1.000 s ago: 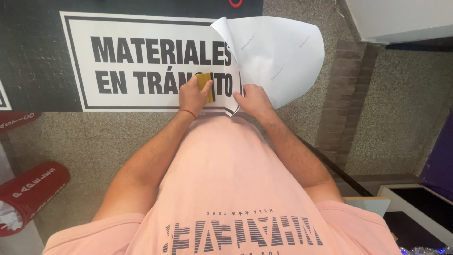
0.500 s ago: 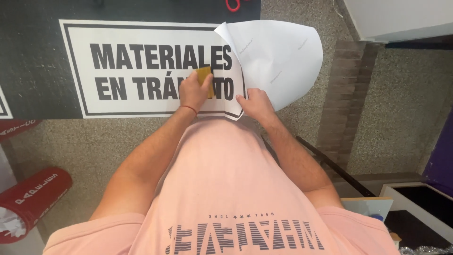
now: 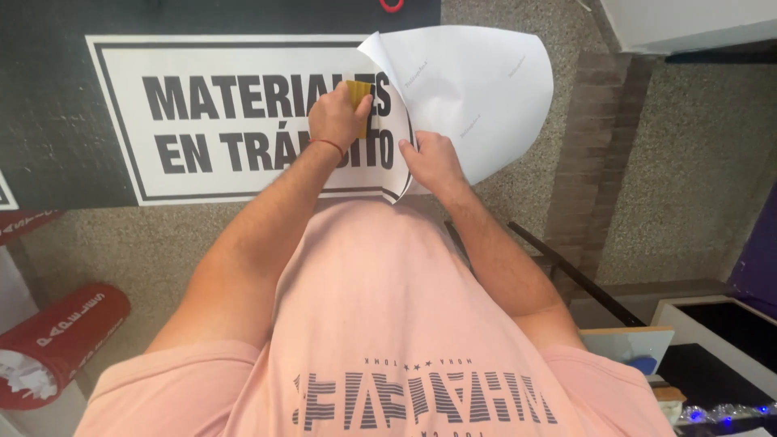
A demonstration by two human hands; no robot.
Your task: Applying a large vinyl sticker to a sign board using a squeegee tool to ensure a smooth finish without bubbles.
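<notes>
Yellow squeegee (image 3: 358,95) pressed flat on white floor sticker (image 3: 243,121) with black lettering, upper right part, gripped in left hand (image 3: 338,120). Right hand (image 3: 433,160) pinching peeled white backing sheet (image 3: 477,97) at sticker's right edge, lifted off. Dark floor panel (image 3: 48,121) underneath, red roll (image 3: 57,344) lower left.
</notes>
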